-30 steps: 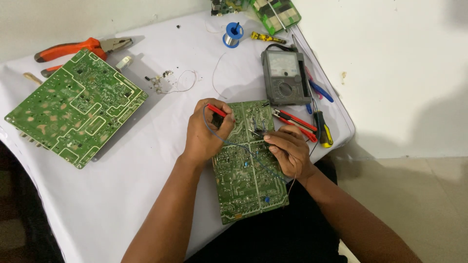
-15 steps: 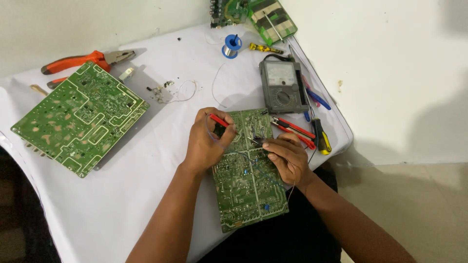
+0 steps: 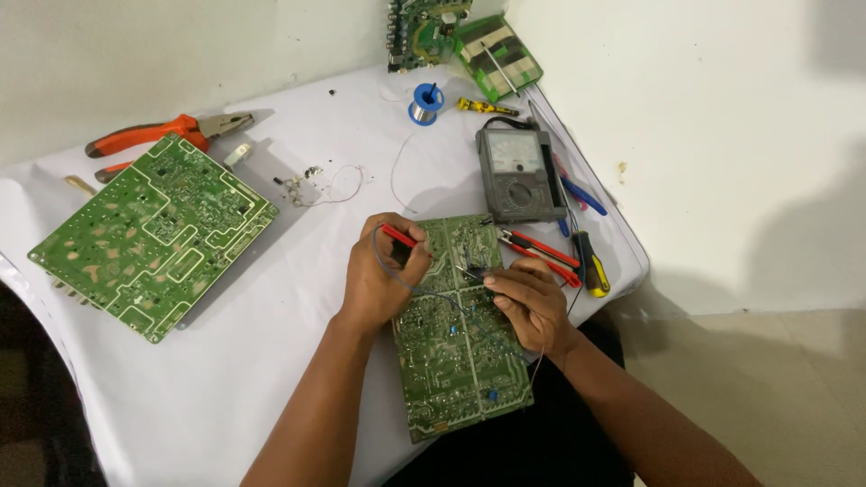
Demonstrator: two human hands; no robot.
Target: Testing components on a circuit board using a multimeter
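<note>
Two green circuit boards lie on the white-covered table. Farthest left, the big board rests at a slant, with orange pliers just behind it near the wall. To its right sits a small tangle of wire and metal bits. Next comes the left hand, closed around a red probe whose tip points down at the near board; that board lies at the table's front edge between both hands, its near end hanging toward the person's lap. A blue solder spool stands farther back, and another board leans at the wall behind it. The right hand rests on the near board's right side, fingers pinched on a dark probe touching the board. A thin wire runs between the hands. Behind the right hand lies a grey meter, its upper edge close to a small yellow tool. Right of the board are red-handled cutters, then a screwdriver with a black and yellow handle and a blue pen near the table's right edge.
</note>
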